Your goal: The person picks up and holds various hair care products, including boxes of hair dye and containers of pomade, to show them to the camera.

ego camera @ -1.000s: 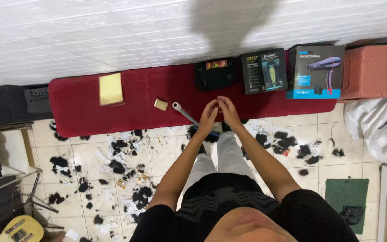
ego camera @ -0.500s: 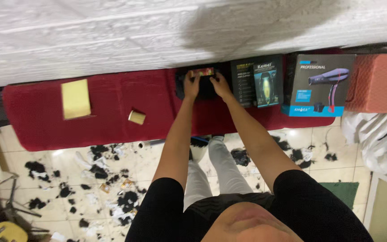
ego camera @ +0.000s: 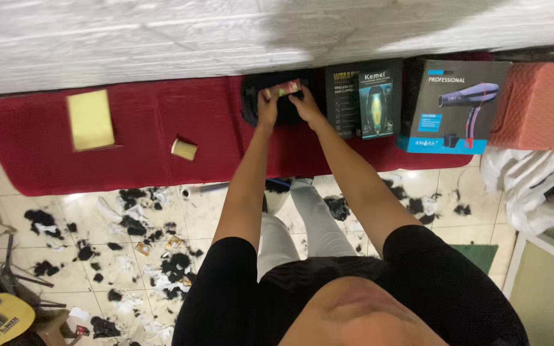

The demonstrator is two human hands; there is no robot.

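Head view looks straight down on us: both our arms stretch up the middle of the frame to a black pouch [ego camera: 281, 109] lying on the red bench [ego camera: 142, 154] against the white wall. Our left hand [ego camera: 267, 107] grips the left end of a small red-and-green device [ego camera: 283, 89] that sits on top of the pouch, fingers curled around it. Our right hand [ego camera: 306, 106] is curled on the pouch just right of that device, touching its right end. Just right of the pouch stands a dark clipper box [ego camera: 361, 99], and further right a hair dryer box [ego camera: 453, 106], then an orange cushion [ego camera: 540, 106] at the upper right edge. On the bench to the left lie a yellow sponge [ego camera: 90, 119] and, nearer us, a small tan roll [ego camera: 184, 149]. Below the bench, black hair clippings [ego camera: 129, 224] are strewn over the tiled floor [ego camera: 59, 243] at lower left.
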